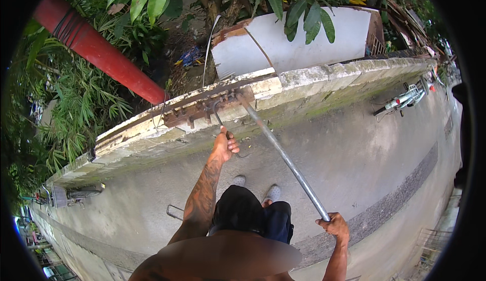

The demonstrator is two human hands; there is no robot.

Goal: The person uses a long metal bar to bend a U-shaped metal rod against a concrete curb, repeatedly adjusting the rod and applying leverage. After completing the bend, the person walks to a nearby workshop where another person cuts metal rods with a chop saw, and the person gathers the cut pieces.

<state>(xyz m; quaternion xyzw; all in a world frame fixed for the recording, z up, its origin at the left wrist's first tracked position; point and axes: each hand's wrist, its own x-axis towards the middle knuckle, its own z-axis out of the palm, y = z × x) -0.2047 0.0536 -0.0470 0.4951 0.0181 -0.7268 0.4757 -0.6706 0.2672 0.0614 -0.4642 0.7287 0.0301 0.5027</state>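
Observation:
My left hand (224,143) is closed around a thin dark bent metal rod (218,118), whose upper end lies among the pegs of a rusty metal fixture (178,117) on top of a low concrete wall. My right hand (334,225) grips the lower end of a long metal pipe (286,161). That pipe reaches diagonally up to the same fixture, meeting it at a rusty end near the right side. Weathered pale boards (266,88) lie along the wall top beside the fixture. Below my hands are my feet in light clogs (272,194).
The wall (329,81) curves across the view, with a red pole (101,53), plants and a white panel (288,43) behind it. Bicycles stand at right (405,99) and left (83,196). A bent rod (173,211) lies low beside my left arm over the concrete pavement (364,154).

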